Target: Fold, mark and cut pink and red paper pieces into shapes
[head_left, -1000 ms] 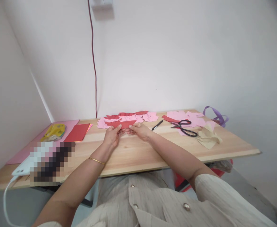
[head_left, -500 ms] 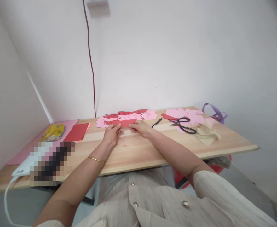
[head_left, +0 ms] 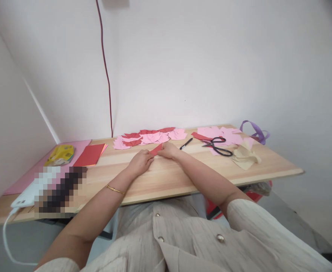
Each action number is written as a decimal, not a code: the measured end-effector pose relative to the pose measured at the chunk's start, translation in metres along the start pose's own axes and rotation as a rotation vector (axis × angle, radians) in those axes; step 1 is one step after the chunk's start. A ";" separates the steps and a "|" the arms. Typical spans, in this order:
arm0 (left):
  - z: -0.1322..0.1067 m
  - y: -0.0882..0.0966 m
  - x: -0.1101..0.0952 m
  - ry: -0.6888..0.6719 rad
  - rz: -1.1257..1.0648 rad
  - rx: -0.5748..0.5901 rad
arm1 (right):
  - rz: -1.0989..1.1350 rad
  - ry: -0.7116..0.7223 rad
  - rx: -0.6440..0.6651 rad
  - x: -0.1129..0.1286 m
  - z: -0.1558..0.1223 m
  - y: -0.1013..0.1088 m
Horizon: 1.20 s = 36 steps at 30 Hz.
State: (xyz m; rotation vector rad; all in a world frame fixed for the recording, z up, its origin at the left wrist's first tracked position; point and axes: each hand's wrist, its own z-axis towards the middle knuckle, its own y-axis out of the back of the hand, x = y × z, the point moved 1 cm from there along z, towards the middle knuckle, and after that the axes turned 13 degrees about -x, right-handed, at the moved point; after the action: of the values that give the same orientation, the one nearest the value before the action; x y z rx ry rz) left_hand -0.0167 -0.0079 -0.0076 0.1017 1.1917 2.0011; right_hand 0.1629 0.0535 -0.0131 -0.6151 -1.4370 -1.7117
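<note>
A small folded piece of red paper lies on the wooden table between my two hands. My left hand rests with curled fingers on its left end. My right hand pinches its right end, fingers pressed together. Just behind the hands, a row of pink and red cut paper pieces is spread along the wall side of the table.
A black pen and black scissors lie right of my hands, among pink paper sheets, cream paper and a purple ribbon. At the left are a red paper stack, a yellow packet and a blurred patch.
The red paper was stretched wide between both hands; now it looks narrower and tilted. My left hand has slid right, closer to my right hand.
</note>
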 end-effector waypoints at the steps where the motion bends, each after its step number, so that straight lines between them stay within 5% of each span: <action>1: -0.001 -0.001 0.001 -0.005 0.011 0.009 | -0.099 -0.015 -0.066 0.001 0.001 0.003; 5: -0.003 0.000 0.005 -0.015 -0.014 0.003 | -0.309 0.276 -0.252 0.011 0.000 0.011; 8: -0.003 0.001 0.006 -0.013 -0.029 0.001 | -0.275 0.506 0.008 0.016 -0.005 0.007; 12: -0.002 0.001 0.005 0.016 -0.017 0.000 | -0.315 0.455 0.199 0.017 -0.011 0.002; 18: -0.003 0.002 0.003 -0.029 0.063 0.038 | -0.369 0.358 0.226 0.023 -0.012 0.007; 28: -0.003 0.009 0.002 0.032 0.062 0.042 | -0.552 0.407 0.262 0.035 -0.018 0.014; 36: -0.002 0.014 -0.007 0.040 0.264 0.189 | -0.790 0.307 0.266 0.057 -0.028 0.024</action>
State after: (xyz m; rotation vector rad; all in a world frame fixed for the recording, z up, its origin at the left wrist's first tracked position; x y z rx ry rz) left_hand -0.0212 -0.0176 0.0040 0.3298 1.4550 2.1181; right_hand 0.1537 0.0103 0.0387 0.4146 -1.7540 -2.0122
